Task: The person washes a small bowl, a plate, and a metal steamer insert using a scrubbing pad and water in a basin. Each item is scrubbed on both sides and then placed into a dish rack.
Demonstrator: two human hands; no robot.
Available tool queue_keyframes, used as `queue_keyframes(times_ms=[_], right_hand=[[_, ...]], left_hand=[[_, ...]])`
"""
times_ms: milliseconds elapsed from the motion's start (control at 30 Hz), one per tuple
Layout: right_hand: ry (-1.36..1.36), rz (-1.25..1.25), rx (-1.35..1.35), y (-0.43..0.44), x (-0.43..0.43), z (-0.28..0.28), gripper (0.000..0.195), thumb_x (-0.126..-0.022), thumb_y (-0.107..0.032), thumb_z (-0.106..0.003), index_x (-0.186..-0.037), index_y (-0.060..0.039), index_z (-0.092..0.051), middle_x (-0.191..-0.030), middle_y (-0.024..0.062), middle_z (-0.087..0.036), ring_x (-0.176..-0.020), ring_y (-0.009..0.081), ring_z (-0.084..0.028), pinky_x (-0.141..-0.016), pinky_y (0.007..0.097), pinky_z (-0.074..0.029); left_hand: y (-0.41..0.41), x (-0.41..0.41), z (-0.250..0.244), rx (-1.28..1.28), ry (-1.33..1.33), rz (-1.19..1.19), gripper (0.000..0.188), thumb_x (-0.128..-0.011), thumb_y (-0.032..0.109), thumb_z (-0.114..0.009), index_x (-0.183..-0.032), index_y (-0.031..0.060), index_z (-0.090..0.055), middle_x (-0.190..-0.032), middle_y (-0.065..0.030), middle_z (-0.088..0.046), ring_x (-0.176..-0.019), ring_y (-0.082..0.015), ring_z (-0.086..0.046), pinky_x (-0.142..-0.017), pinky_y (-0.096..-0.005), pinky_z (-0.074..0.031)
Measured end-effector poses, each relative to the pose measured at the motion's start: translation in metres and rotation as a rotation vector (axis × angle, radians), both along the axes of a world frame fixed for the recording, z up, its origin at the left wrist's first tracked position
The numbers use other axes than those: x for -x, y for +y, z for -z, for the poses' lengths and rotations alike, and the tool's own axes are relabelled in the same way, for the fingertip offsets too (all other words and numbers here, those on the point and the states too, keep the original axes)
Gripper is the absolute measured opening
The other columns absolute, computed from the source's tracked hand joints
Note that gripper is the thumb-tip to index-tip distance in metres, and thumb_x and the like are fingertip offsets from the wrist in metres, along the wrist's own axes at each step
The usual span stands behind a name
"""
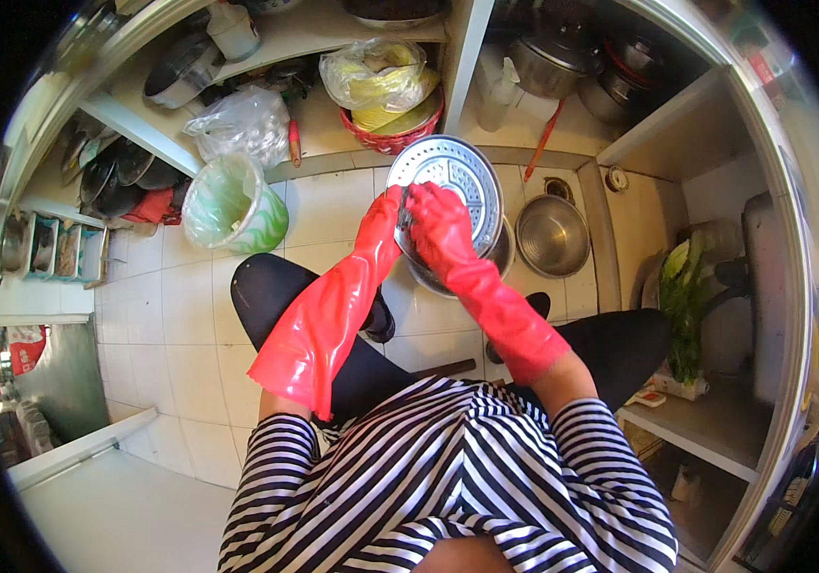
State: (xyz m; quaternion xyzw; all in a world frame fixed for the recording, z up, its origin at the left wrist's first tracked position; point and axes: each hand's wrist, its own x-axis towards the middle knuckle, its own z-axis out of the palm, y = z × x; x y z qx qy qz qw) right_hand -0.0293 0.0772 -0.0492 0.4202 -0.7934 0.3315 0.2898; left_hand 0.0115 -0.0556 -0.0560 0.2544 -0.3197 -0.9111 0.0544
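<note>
Both hands wear long red rubber gloves. My left hand [386,208] grips the left rim of a round perforated metal steamer tray [477,179], which is tilted above the floor. My right hand [438,215] lies on the tray's lower left part, its fingers closed on a dark scouring pad [405,213], mostly hidden by the glove. Under the tray, partly covered by it, is a metal basin [501,251]. Another metal basin [553,236] rests on the tiled floor to the right.
A lined green-and-white bin [266,215] stands on the left. Ahead, low shelves hold a red basket [395,140], plastic bags, a lidded pot [545,68] and bottles. Leafy greens [681,308] are at the right. My knees flank the basins.
</note>
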Motion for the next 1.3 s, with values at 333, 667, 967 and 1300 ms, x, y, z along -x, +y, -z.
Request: queue_keyframes(times_ms=[333, 667, 967, 1300], right_hand=[[-0.142, 0.372, 0.160, 0.044, 0.089, 0.008, 0.028, -0.076, -0.006, -0.069, -0.104, -0.0046, -0.075, -0.107, 0.0194, -0.073, -0.095, 0.0395, -0.069, -0.085, 0.0470, -0.056], [-0.187, 0.097, 0.067, -0.008, 0.027, -0.036, 0.032, -0.074, -0.005, -0.077, -0.106, -0.0020, -0.075, -0.098, 0.0202, -0.074, -0.088, 0.0399, -0.071, -0.081, 0.0465, -0.057], [-0.164, 0.247, 0.108, 0.026, 0.094, -0.019, 0.026, -0.078, -0.008, -0.067, -0.102, -0.0035, -0.076, -0.100, 0.0195, -0.074, -0.094, 0.0397, -0.070, -0.085, 0.0460, -0.056], [-0.093, 0.083, -0.110, 0.004, 0.059, -0.045, 0.026, -0.080, -0.009, -0.063, -0.103, -0.0079, -0.074, -0.096, 0.0152, -0.074, -0.089, 0.0383, -0.069, -0.076, 0.0473, -0.056]], left_hand=[[0.002, -0.008, -0.027, 0.068, -0.019, 0.075, 0.040, -0.103, 0.030, -0.068, -0.132, 0.0027, -0.061, -0.121, -0.0085, -0.070, -0.106, -0.0199, -0.069, -0.092, -0.0383, -0.057], [-0.011, -0.004, 0.007, 0.033, 0.012, 0.195, 0.042, -0.103, 0.035, -0.067, -0.133, 0.0065, -0.060, -0.125, -0.0060, -0.068, -0.108, -0.0205, -0.066, -0.093, -0.0374, -0.056], [0.004, -0.010, -0.038, 0.196, -0.001, 0.159, 0.040, -0.103, 0.035, -0.066, -0.132, 0.0074, -0.062, -0.118, -0.0044, -0.069, -0.104, -0.0179, -0.068, -0.088, -0.0367, -0.058], [-0.004, -0.011, -0.011, 0.168, 0.013, 0.170, 0.041, -0.103, 0.037, -0.067, -0.132, 0.0084, -0.063, -0.117, -0.0047, -0.071, -0.100, -0.0176, -0.070, -0.084, -0.0353, -0.060]])
